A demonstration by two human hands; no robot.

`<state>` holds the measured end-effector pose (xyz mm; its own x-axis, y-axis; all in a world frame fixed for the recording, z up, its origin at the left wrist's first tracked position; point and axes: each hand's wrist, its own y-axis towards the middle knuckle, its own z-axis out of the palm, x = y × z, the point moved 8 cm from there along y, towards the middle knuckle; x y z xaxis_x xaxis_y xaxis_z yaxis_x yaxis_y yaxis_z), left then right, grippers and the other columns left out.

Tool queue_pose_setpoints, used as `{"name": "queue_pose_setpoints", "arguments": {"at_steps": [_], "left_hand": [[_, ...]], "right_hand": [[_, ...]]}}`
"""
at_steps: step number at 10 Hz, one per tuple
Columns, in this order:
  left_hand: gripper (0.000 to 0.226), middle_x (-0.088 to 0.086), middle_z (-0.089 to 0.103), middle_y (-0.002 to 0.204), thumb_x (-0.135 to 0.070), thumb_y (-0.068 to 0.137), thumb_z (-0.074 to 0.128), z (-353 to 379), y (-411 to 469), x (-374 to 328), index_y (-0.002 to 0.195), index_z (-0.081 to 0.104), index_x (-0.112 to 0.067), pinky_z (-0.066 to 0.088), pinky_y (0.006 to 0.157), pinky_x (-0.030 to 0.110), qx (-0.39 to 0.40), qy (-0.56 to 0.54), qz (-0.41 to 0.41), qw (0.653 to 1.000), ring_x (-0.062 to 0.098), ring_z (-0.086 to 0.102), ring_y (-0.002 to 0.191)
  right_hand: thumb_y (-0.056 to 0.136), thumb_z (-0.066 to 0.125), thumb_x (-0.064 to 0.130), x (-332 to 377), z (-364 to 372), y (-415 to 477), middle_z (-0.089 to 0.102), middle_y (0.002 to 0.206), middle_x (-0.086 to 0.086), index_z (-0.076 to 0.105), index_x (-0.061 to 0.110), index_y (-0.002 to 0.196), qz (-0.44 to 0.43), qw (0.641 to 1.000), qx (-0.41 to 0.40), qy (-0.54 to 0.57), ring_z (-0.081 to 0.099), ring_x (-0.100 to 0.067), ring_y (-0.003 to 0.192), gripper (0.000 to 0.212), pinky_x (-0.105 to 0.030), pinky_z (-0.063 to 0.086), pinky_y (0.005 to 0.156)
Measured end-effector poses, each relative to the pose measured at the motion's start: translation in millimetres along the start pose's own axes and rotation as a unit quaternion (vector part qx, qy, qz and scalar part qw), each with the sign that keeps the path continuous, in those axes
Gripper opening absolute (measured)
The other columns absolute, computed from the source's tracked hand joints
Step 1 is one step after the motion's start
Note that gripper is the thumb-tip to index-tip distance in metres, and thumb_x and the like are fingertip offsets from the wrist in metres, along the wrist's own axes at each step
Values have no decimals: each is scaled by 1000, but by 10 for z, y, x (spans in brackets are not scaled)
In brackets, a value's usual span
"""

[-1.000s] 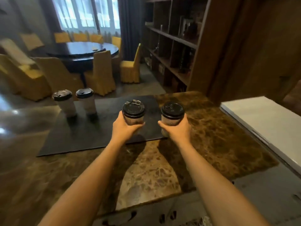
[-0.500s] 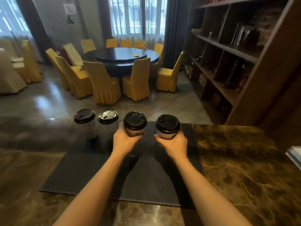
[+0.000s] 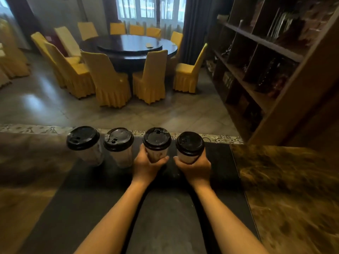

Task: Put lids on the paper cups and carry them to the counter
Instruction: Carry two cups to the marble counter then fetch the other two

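Note:
Several white paper cups with black lids form a row along the far edge of a dark mat [image 3: 165, 208] on the marble counter [image 3: 289, 189]. My left hand [image 3: 146, 166] grips the third cup [image 3: 156, 145] from behind. My right hand [image 3: 196, 167] grips the rightmost cup [image 3: 189, 148] the same way. Both held cups stay upright, low over the mat; whether their bases touch it is hidden by my hands. Two more lidded cups [image 3: 86, 145] [image 3: 119, 146] stand free to the left, close beside the third cup.
Beyond the counter's far edge the floor drops to a dining room with a round dark table [image 3: 128, 50] ringed by yellow-covered chairs [image 3: 108, 81]. A tall wooden shelf unit [image 3: 266, 57] rises at the right. Bare marble lies on both sides of the mat.
Both hands carried their cups forward across the mat, bringing them into line with the two standing cups at the far edge. The view moved closer to the counter.

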<state>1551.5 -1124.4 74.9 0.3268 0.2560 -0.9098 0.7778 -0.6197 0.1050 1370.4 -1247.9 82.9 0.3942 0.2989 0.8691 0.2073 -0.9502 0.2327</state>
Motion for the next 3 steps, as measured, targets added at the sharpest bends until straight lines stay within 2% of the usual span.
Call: {"name": "queue_pose_setpoints", "arguments": {"at_steps": [1, 2, 3], "left_hand": [[69, 12, 68, 127, -21, 72, 90, 27, -55, 141, 129, 53, -11, 53, 92, 32, 20, 38, -19, 999, 28, 65, 117], [71, 13, 67, 128, -20, 72, 89, 67, -70, 238, 132, 53, -9, 50, 91, 29, 28, 61, -16, 998, 29, 64, 119], [76, 12, 63, 135, -15, 73, 88, 121, -57, 264, 138, 50, -9, 47, 97, 28, 48, 69, -10, 996, 28, 59, 126]], "right_hand": [[59, 96, 27, -177, 109, -58, 74, 109, -14, 63, 7, 118, 30, 999, 17, -23, 72, -32, 100, 70, -26, 52, 77], [57, 97, 24, -265, 153, -87, 74, 107, -15, 63, 5, 115, 32, 998, 32, -43, 72, -33, 99, 70, -27, 52, 76], [53, 99, 25, -302, 171, -67, 70, 121, -14, 58, 6, 125, 42, 996, 64, -54, 67, -31, 111, 85, -24, 47, 84]]}}
